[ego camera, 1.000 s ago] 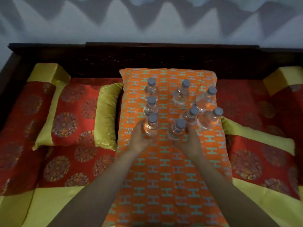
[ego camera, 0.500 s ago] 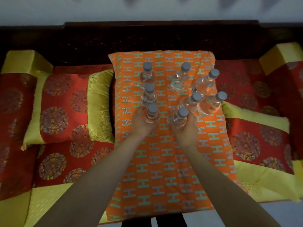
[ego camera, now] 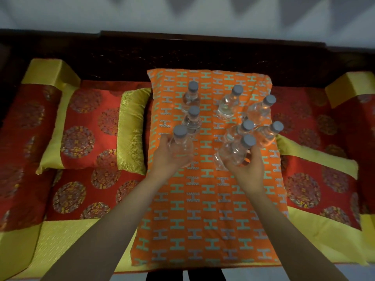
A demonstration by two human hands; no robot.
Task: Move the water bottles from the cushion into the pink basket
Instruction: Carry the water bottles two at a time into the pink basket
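1. I see the left hand (ego camera: 168,159) curled around a clear water bottle (ego camera: 181,146) with a grey cap, at the near left of the group.
2. The right hand (ego camera: 250,168) grips a second bottle (ego camera: 233,154), which is tilted with its cap leaning up and to the right.
3. I cannot tell whether either held bottle touches the fabric below.
4. Six more bottles (ego camera: 229,104) stand on the orange cushion (ego camera: 203,209), which is patterned with teal H shapes. Two are behind the left hand and four cluster behind the right.
5. A red and gold pillow (ego camera: 81,130) lies just left of the cushion, and a dark wooden backrest (ego camera: 182,51) runs behind.
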